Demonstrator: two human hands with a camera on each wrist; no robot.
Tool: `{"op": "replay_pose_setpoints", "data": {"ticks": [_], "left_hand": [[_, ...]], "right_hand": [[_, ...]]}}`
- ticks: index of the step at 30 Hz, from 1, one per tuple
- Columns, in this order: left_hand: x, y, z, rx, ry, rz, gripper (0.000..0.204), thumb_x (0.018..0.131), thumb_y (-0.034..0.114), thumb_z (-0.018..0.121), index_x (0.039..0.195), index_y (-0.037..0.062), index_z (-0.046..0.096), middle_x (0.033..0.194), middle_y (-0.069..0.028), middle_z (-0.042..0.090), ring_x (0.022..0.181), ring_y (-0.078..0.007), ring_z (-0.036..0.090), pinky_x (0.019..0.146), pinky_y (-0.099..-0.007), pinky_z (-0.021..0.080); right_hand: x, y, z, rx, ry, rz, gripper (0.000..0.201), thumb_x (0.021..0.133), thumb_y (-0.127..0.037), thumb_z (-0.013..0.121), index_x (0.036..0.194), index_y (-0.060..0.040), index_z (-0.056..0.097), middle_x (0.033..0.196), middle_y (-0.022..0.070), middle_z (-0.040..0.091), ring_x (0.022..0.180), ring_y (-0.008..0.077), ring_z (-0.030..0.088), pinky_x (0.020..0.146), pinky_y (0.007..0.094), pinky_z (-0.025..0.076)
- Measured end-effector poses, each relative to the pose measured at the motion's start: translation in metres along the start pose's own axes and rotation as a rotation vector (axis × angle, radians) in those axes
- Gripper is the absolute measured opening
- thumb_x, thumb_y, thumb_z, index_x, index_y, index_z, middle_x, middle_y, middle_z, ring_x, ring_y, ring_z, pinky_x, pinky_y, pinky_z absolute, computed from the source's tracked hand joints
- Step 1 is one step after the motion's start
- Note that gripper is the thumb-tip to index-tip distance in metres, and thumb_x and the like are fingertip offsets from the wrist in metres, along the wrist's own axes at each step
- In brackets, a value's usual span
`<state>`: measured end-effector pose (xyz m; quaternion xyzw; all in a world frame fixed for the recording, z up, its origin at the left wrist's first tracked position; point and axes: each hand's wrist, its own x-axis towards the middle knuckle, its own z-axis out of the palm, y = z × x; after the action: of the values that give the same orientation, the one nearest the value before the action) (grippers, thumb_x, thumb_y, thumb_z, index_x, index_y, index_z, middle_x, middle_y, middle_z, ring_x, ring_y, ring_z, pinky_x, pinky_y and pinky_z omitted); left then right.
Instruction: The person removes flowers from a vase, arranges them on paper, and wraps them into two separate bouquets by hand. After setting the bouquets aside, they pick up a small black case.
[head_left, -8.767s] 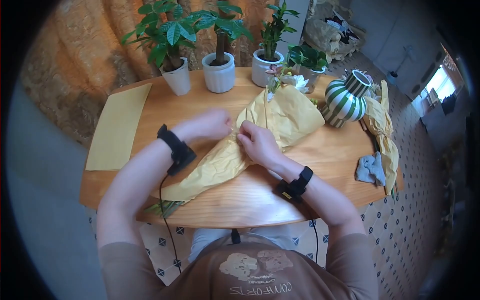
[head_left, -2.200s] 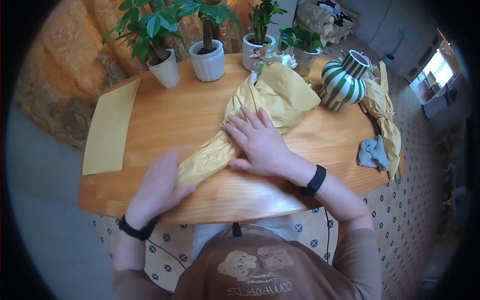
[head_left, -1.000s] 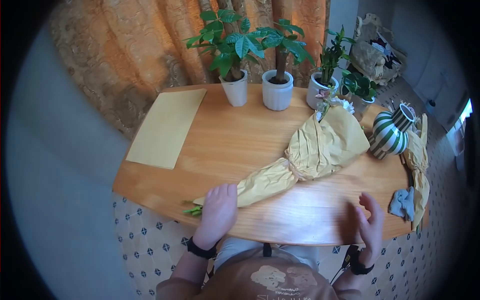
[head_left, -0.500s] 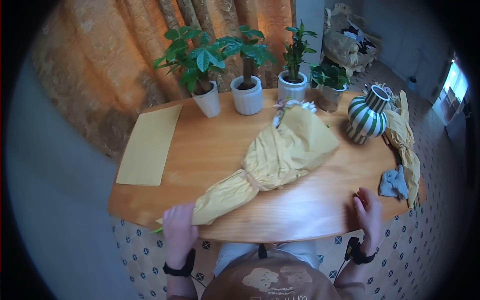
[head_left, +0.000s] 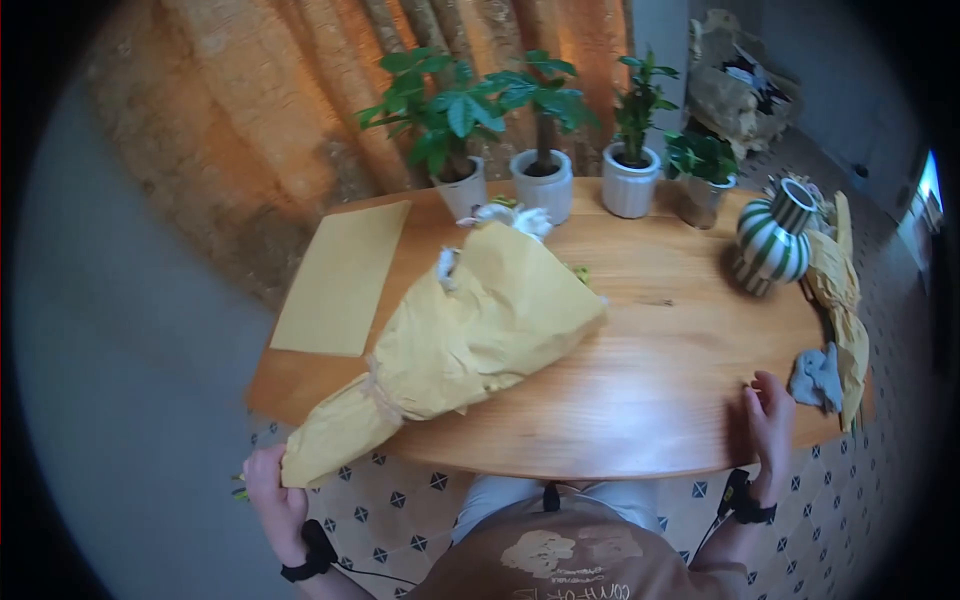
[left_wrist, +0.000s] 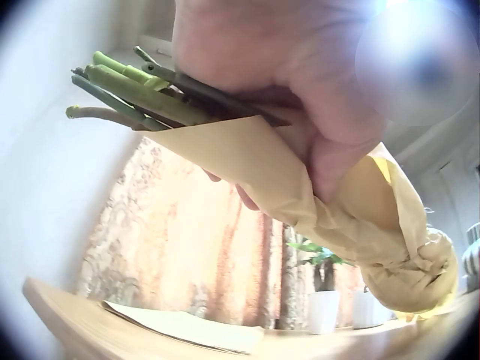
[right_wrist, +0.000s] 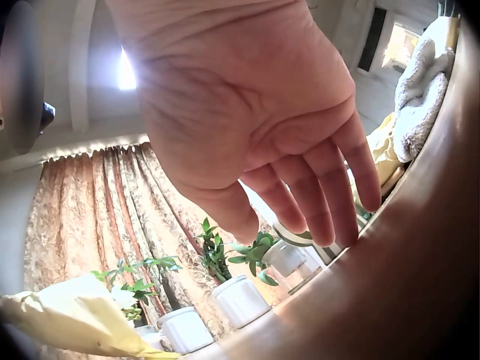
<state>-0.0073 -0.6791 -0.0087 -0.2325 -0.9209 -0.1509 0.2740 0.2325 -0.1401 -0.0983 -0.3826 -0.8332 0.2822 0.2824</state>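
Observation:
A bouquet [head_left: 470, 330] in yellow wrapping paper, tied at a narrow waist, slants across the left half of the head view, white flowers at its upper end. My left hand [head_left: 272, 490] grips its lower end past the table's front left edge. In the left wrist view the fingers curl round the paper, and green stems [left_wrist: 142, 94] poke out beside the hand. My right hand [head_left: 770, 425] is at the table's front right edge, holding nothing. Its palm and relaxed fingers [right_wrist: 300, 187] show in the right wrist view.
Several potted plants [head_left: 630, 180] line the back of the table [head_left: 680, 360]. A green-and-white striped vase [head_left: 775, 245] stands right, near another yellow-wrapped bouquet [head_left: 840, 290] and a grey cloth [head_left: 817, 377]. Yellow paper [head_left: 340, 280] lies at the left.
Both hands worked at the bouquet's middle earlier; then the right hand withdrew to the table's right edge. The left hand took the stem end and has pulled the bouquet left and toward the body.

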Motion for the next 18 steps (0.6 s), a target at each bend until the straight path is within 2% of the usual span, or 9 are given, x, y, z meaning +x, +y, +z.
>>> {"op": "replay_pose_setpoints", "data": {"ticks": [2,3,5,9,13,16,18], "left_hand": [[-0.008,-0.015,-0.013,0.020,0.021,-0.137,0.026,0.070,0.002,0.054,0.096,0.0029,0.060,0.087,-0.0147,0.059,0.083,-0.0331,0.053,0.075,-0.0390,0.041],[-0.012,-0.025,-0.017,0.030,0.028,-0.146,0.026,0.070,0.002,0.054,0.096,0.0029,0.060,0.087,-0.0147,0.059,0.083,-0.0331,0.053,0.075,-0.0390,0.041],[-0.018,-0.047,-0.020,0.007,0.134,-0.280,0.030,0.071,-0.001,0.051,0.100,0.0021,0.060,0.091,-0.0146,0.061,0.087,-0.0338,0.056,0.081,-0.0390,0.043],[0.003,-0.076,-0.009,-0.040,0.209,-0.353,0.033,0.072,-0.003,0.049,0.103,0.0018,0.060,0.095,-0.0153,0.062,0.093,-0.0337,0.059,0.086,-0.0387,0.044],[0.055,-0.097,0.036,-0.079,0.220,-0.392,0.032,0.077,-0.003,0.050,0.106,0.0033,0.060,0.093,-0.0184,0.064,0.088,-0.0331,0.063,0.081,-0.0387,0.047],[0.090,-0.107,0.080,-0.084,0.218,-0.379,0.028,0.079,-0.001,0.053,0.106,0.0034,0.060,0.093,-0.0203,0.065,0.087,-0.0368,0.063,0.079,-0.0410,0.048],[0.106,-0.117,0.110,0.008,0.188,-0.414,0.025,0.078,0.000,0.056,0.103,0.0024,0.060,0.095,-0.0219,0.065,0.091,-0.0408,0.062,0.079,-0.0436,0.048]], "right_hand": [[0.002,-0.002,-0.002,0.021,-0.015,-0.001,0.028,0.086,-0.006,0.062,0.112,0.0048,0.058,0.090,0.0163,0.066,0.073,0.0229,0.064,0.068,0.0319,0.051],[0.002,-0.002,-0.002,0.009,-0.014,0.004,0.028,0.086,-0.006,0.062,0.112,0.0050,0.058,0.090,0.0165,0.066,0.073,0.0227,0.064,0.068,0.0316,0.051],[0.003,-0.001,-0.003,0.002,-0.014,0.008,0.027,0.086,-0.005,0.061,0.111,0.0051,0.058,0.090,0.0167,0.066,0.072,0.0224,0.063,0.067,0.0313,0.051],[0.002,-0.001,-0.003,-0.016,-0.013,-0.017,0.027,0.087,-0.005,0.061,0.112,0.0053,0.058,0.090,0.0175,0.065,0.074,0.0228,0.064,0.068,0.0314,0.051],[0.001,0.001,-0.002,-0.004,-0.006,-0.011,0.027,0.087,-0.004,0.060,0.112,0.0057,0.057,0.089,0.0186,0.065,0.077,0.0241,0.065,0.070,0.0318,0.051],[-0.004,-0.002,-0.001,0.022,0.002,0.013,0.027,0.087,-0.004,0.060,0.111,0.0060,0.058,0.090,0.0198,0.065,0.080,0.0254,0.066,0.072,0.0321,0.052],[-0.007,-0.002,-0.001,0.020,0.011,0.018,0.027,0.086,-0.005,0.060,0.111,0.0058,0.058,0.092,0.0200,0.066,0.081,0.0264,0.066,0.073,0.0326,0.052]]}}
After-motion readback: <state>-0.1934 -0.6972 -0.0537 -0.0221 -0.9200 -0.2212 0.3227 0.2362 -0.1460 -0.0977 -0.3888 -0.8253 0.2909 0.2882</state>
